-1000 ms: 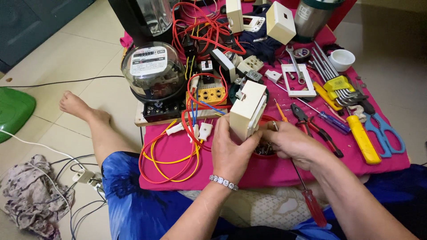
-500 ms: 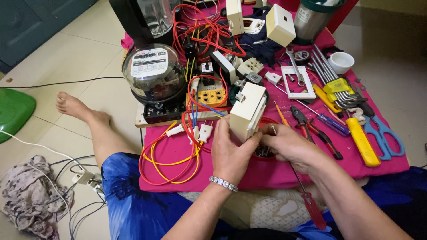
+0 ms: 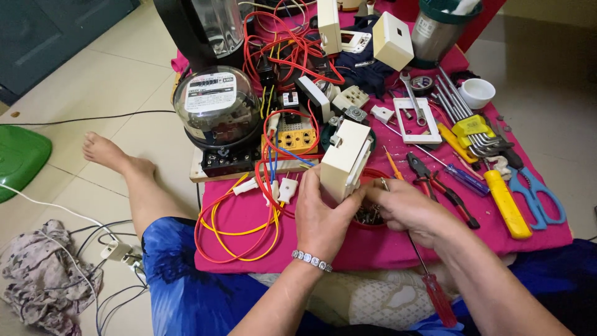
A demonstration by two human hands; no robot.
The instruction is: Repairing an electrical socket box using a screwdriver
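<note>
Both hands meet at the near edge of a pink cloth (image 3: 535, 233) spread on the floor. The left hand (image 3: 320, 214) wraps its fingers and thumb round the lower end of a cream plastic box (image 3: 346, 160), holding it tilted with its top leaning away. The right hand (image 3: 413, 211) curls loosely just beside the box's base, fingertips pinched together over a shallow red dish (image 3: 370, 214) of small metal screws; what the fingertips pinch is too small to tell. A red-handled screwdriver (image 3: 429, 280) runs under the right wrist, its handle toward the person's lap.

Left of the hands, loops of red and yellow wire (image 3: 233, 233) lie on the cloth, with two small white plugs (image 3: 280, 188) among them. Right of the hands lie red-handled pliers (image 3: 435, 180), a yellow-handled cutter (image 3: 507, 202) and blue-handled scissors (image 3: 541, 196).

Farther off, a yellow terminal block (image 3: 295, 137) sits on a wooden board beside a round glass-domed electricity meter (image 3: 217, 112), which carries a pale rectangular label on its face. A white rectangular frame (image 3: 418, 121) and a set of hex keys in a yellow holder (image 3: 472, 127) lie to the right, near a small white cup (image 3: 477, 92).

At the far edge stand a cream cube-shaped box (image 3: 393, 40), a steel canister (image 3: 438, 31) with a small pale label, and a tangle of red cable (image 3: 286, 46).
</note>
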